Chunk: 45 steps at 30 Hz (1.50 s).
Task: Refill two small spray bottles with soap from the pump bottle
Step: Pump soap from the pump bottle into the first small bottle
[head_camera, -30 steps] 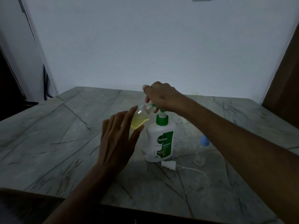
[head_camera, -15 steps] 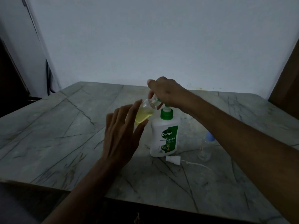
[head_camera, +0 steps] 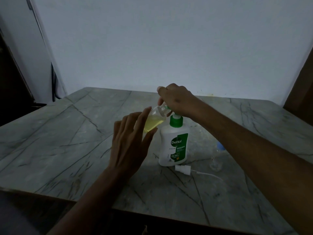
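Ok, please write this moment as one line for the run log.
left hand: holds small bottle tilted at spout | right hand: on pump bottle top | soap: partly filled | loose sprayer: on table

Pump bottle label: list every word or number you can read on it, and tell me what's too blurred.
"Dettol": brand, on the pump bottle label.
"ORIGINAL": below the brand, same label.
"99.99%": lower on the label, only faintly legible.
Small print under "ORIGINAL" and around the number: too small to read.
No readable text elsewhere.
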Each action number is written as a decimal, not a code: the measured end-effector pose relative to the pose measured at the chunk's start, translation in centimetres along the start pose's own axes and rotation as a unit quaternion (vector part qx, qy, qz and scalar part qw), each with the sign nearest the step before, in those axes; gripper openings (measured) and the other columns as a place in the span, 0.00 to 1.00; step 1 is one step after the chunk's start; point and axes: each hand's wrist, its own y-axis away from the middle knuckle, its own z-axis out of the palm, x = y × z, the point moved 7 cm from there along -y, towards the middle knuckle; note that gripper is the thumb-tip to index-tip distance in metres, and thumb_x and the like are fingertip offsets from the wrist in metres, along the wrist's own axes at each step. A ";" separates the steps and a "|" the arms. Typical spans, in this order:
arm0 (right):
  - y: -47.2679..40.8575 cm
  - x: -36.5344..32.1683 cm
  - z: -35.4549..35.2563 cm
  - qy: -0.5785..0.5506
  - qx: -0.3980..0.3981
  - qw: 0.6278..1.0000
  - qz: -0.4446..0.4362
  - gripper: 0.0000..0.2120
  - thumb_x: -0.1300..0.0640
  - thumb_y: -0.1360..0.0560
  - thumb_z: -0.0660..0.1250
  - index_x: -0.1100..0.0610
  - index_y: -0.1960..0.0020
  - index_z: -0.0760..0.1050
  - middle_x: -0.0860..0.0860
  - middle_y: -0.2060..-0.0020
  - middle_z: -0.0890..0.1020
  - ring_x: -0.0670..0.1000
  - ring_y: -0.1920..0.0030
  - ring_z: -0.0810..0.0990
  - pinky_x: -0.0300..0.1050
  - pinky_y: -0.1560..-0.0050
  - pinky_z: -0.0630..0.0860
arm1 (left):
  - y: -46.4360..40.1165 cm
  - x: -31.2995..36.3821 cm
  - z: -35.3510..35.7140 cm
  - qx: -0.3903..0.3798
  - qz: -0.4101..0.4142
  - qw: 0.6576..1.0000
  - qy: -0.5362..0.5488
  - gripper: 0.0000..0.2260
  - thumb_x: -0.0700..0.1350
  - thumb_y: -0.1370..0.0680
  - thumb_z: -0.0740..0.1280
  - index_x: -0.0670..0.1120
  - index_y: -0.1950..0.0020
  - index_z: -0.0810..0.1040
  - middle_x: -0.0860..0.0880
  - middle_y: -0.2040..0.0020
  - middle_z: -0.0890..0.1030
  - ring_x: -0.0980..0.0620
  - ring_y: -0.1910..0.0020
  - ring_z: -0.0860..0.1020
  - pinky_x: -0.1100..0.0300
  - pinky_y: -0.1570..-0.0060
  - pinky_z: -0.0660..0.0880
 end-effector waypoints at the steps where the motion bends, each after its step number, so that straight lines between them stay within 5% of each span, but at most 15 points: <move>1: 0.0 0.1 0.1 0.004 -0.001 1.000 0.001 0.20 0.53 0.13 0.49 0.64 0.38 0.75 0.61 0.41 0.79 0.62 0.42 0.80 0.59 0.37 0.77 | 0.0 0.0 0.0 0.000 0.001 1.000 0.000 0.27 0.55 0.19 0.63 0.45 0.22 0.66 0.39 0.37 0.78 0.46 0.43 0.72 0.52 0.46 0.69; 11: -0.9 0.8 -0.5 -0.045 0.012 0.999 0.024 0.22 0.45 0.14 0.52 0.60 0.42 0.77 0.57 0.53 0.84 0.56 0.55 0.84 0.56 0.43 0.80 | -0.1 -0.2 -0.1 0.001 -0.005 1.000 -0.001 0.28 0.56 0.19 0.62 0.45 0.22 0.66 0.38 0.37 0.79 0.45 0.44 0.73 0.53 0.46 0.68; 16: -0.9 1.3 0.5 -0.059 0.015 0.998 0.035 0.22 0.44 0.15 0.52 0.60 0.40 0.76 0.59 0.46 0.82 0.59 0.49 0.83 0.60 0.40 0.79 | 0.0 -0.1 0.0 0.000 0.003 1.000 0.000 0.27 0.55 0.19 0.63 0.45 0.22 0.67 0.39 0.37 0.78 0.45 0.43 0.72 0.53 0.46 0.68; 45: -0.3 1.5 0.1 -0.085 0.007 0.996 0.040 0.21 0.46 0.15 0.52 0.60 0.39 0.75 0.55 0.55 0.83 0.52 0.61 0.86 0.49 0.50 0.79 | 0.1 -0.3 0.1 -0.002 -0.002 1.000 0.003 0.28 0.55 0.19 0.63 0.44 0.22 0.68 0.38 0.37 0.76 0.44 0.43 0.72 0.55 0.46 0.64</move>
